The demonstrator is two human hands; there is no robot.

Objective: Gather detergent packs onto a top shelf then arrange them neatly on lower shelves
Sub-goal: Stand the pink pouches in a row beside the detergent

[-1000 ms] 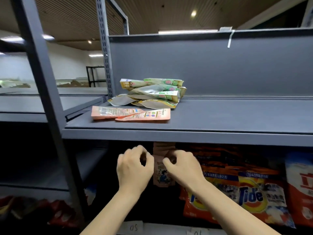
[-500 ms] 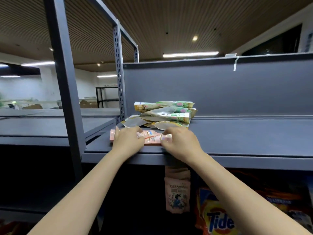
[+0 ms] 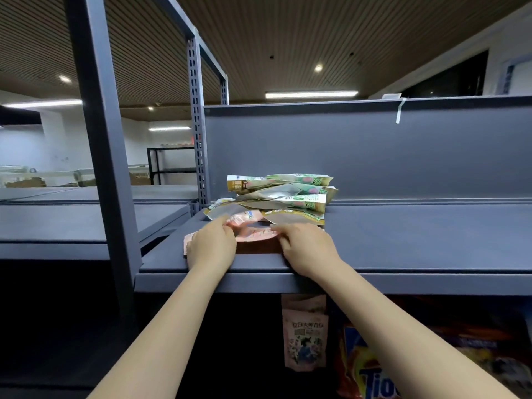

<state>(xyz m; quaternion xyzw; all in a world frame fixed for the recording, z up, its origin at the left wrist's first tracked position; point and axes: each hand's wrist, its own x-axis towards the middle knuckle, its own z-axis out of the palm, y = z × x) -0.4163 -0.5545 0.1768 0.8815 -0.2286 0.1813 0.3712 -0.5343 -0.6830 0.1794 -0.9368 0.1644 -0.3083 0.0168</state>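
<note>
Flat pink detergent packs lie near the front left of the grey top shelf. My left hand grips their left side and my right hand grips their right side, lifting the upper pack's far edge slightly. Just behind them sits a loose pile of green and gold packs. Under the shelf edge hangs a pink pack on the lower level.
Orange Tide bags stand on the lower shelf at the right. A grey upright post rises at the left, with a perforated post behind. The shelf's back panel closes the rear. Another grey shelf extends left.
Both hands rose from the hanging pack under the shelf to the pink packs on top. They now grip the packs and the upper one has shifted toward the green pile.
</note>
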